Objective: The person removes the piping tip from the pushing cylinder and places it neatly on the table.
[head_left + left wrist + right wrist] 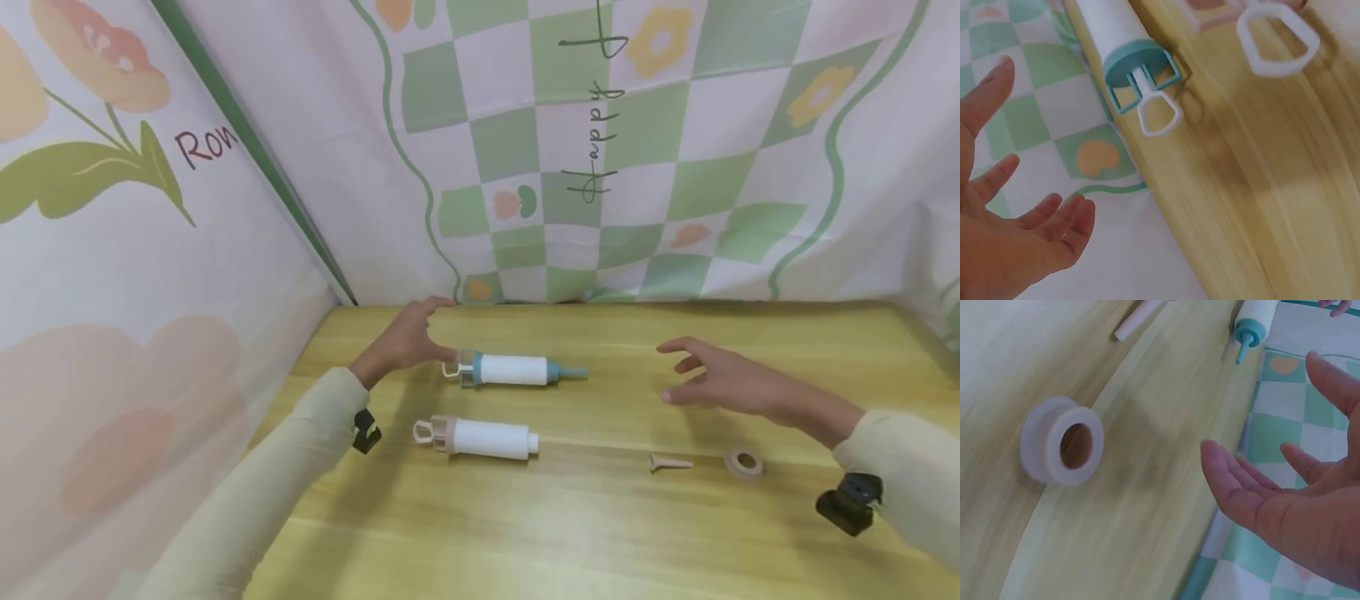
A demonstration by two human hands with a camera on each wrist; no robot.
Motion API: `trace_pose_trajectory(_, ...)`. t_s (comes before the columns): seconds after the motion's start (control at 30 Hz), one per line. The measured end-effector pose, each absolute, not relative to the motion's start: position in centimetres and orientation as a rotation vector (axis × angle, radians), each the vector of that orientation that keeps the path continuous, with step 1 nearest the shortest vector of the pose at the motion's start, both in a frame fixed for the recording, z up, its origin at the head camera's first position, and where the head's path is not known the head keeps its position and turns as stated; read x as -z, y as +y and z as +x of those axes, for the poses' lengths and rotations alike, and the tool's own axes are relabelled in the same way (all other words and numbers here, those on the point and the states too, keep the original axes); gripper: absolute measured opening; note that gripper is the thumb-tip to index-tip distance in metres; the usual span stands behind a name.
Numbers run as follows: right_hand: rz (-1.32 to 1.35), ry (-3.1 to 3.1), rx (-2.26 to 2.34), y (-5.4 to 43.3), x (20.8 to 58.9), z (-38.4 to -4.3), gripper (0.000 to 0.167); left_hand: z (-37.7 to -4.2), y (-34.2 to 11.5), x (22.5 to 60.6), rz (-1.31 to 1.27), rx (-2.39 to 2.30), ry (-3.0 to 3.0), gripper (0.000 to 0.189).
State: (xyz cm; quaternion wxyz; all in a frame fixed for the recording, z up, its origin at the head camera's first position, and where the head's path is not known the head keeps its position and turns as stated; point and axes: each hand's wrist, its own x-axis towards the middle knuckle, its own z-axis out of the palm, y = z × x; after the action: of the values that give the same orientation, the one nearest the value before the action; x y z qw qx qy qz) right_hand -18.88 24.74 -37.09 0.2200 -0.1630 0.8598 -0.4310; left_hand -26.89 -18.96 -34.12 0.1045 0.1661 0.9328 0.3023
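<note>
My left hand (408, 337) hovers with spread fingers by the handle end of a white syringe-like tube with teal ends (514, 369), its thumb overlapping that end in the head view. In the left wrist view the same hand (1029, 231) holds nothing. The teal tube ends in a thin nozzle (573, 372) pointing right. Nearer me lies a second white tube with a pink collar and a loop handle (491, 438), without a thin nozzle. My right hand (723, 379) is held over the right side of the table, fingers loosely bent and holding nothing.
A small pink nozzle (671, 463) and a pink ring-shaped cap (744, 463) lie on the wooden table (585, 533) below the right hand. Behind the table hangs a green-checked cloth (570, 150); another printed cloth (247, 225) covers the left side.
</note>
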Motion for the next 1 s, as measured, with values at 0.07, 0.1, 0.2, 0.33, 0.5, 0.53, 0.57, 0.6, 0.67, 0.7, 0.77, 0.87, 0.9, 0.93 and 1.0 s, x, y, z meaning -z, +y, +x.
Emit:
trace_pose_trajectory(0.07,-0.426,2.312,1.248,24.5,37.4,-19.3,0.084,-27.1,-19.0,34.1,0.478,-0.895,2.735,0.089)
trace_pose_trajectory(0.1,-0.408,2.284,1.273,24.4,37.6,-19.5,0.085,-27.2,-19.1,34.3,0.468,-0.903,2.726,0.088)
trace_pose_trajectory(0.2,-0.362,2.228,1.344,23.9,38.1,-20.0,0.086,-27.4,-19.7,34.9,0.411,-0.945,2.678,0.085)
trace_pose_trajectory(0.33,-0.317,2.151,1.450,23.4,38.9,-20.5,0.086,-27.6,-20.9,36.1,0.302,-1.020,2.591,0.085)
trace_pose_trajectory(0.5,-0.238,2.031,1.575,22.9,39.8,-21.1,0.086,-27.7,-21.7,37.9,0.235,-1.077,2.515,0.080)
trace_pose_trajectory(0.53,-0.222,2.013,1.593,22.8,40.0,-21.3,0.086,-27.7,-21.9,38.2,0.229,-1.082,2.505,0.080)
trace_pose_trajectory(0.57,-0.202,1.995,1.613,22.6,40.2,-21.4,0.086,-27.7,-22.0,38.5,0.225,-1.091,2.498,0.079)
trace_pose_trajectory(0.6,-0.184,1.977,1.630,22.5,40.4,-21.5,0.085,-27.7,-22.0,38.7,0.228,-1.094,2.493,0.079)
trace_pose_trajectory(0.67,-0.148,1.949,1.646,22.3,40.8,-21.6,0.084,-27.6,-22.1,39.1,0.237,-1.122,2.466,0.078)
trace_pose_trajectory(0.7,-0.129,1.941,1.650,22.1,41.0,-21.6,0.084,-27.7,-22.2,39.3,0.247,-1.135,2.453,0.077)
trace_pose_trajectory(0.77,-0.091,1.919,1.670,21.7,41.2,-21.7,0.084,-27.7,-22.4,39.6,0.265,-1.163,2.428,0.076)
trace_pose_trajectory(0.87,-0.050,1.882,1.717,21.0,41.4,-21.8,0.084,-27.8,-22.7,40.0,0.278,-1.215,2.391,0.075)
trace_pose_trajectory(0.9,-0.045,1.876,1.731,20.7,41.4,-21.9,0.084,-27.8,-22.9,40.0,0.276,-1.233,2.381,0.075)
trace_pose_trajectory(0.93,-0.043,1.867,1.744,20.5,41.5,-21.9,0.083,-27.8,-22.9,40.1,0.272,-1.249,2.373,0.076)
trace_pose_trajectory(1.0,-0.046,1.858,1.758,20.0,41.8,-22.0,0.081,-27.8,-23.1,40.3,0.272,-1.285,2.346,0.076)
